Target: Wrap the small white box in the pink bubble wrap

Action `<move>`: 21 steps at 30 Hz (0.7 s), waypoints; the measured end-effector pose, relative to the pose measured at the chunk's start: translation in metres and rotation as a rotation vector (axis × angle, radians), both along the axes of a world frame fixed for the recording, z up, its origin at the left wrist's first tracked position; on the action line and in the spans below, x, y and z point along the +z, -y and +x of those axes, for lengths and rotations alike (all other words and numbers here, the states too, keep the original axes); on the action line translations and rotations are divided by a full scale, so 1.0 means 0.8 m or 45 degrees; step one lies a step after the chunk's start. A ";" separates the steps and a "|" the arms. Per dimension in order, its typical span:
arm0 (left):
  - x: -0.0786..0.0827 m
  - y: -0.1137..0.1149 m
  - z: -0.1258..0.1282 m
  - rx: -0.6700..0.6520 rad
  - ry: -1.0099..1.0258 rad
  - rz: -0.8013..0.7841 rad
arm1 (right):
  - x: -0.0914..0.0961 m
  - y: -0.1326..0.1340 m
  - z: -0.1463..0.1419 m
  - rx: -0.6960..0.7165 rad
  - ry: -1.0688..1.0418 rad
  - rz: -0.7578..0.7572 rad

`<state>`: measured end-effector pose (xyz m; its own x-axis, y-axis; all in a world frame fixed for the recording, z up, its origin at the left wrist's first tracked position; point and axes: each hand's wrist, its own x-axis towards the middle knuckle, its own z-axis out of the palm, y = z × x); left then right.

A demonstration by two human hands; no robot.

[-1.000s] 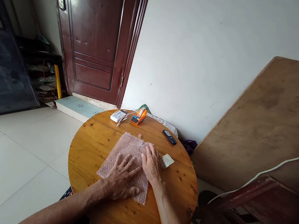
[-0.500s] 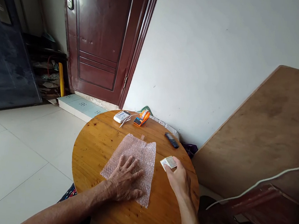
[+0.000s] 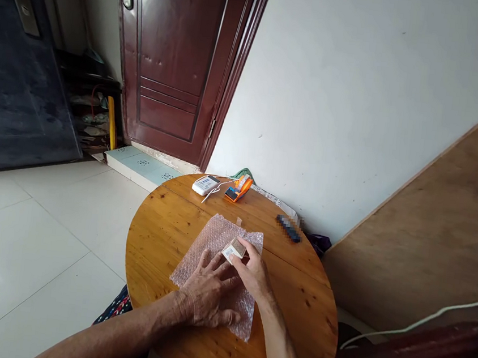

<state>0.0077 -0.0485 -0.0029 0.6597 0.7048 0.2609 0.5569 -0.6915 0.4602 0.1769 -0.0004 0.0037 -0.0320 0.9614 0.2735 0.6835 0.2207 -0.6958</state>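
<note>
A sheet of bubble wrap (image 3: 201,249) lies on the round wooden table (image 3: 157,222). My left hand (image 3: 212,296) rests flat on it with the fingers spread. Between the thumb and fingers of my right hand (image 3: 252,271) is a small box (image 3: 235,248) with a printed label on one side. It is over the upper part of the bubble wrap, just beyond my left fingertips. Whether the box touches the wrap I cannot tell.
At the table's far edge are a white device (image 3: 205,185) with a cord and an orange tape dispenser (image 3: 239,189). A dark, pixelated object (image 3: 288,228) lies at the far right. Behind stand a white wall (image 3: 337,98) and a brown door (image 3: 175,53).
My right hand has carried the small box leftward from the table's right side to over the bubble wrap. My left hand stays flat on the wrap. The view has shifted slightly.
</note>
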 end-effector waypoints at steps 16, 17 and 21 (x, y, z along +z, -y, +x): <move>-0.003 -0.025 -0.034 0.547 -0.087 0.041 | 0.000 0.011 0.002 0.131 -0.114 -0.005; -0.002 -0.024 -0.034 0.545 -0.094 0.046 | 0.000 0.011 0.001 0.140 -0.118 -0.008; 0.000 -0.023 -0.034 0.542 -0.115 0.047 | -0.005 0.013 0.000 0.219 0.011 -0.081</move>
<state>-0.0192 -0.0297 -0.0028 0.3336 0.9103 0.2451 0.8329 -0.4064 0.3758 0.1767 -0.0111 0.0001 -0.1994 0.9568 0.2115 0.6454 0.2906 -0.7064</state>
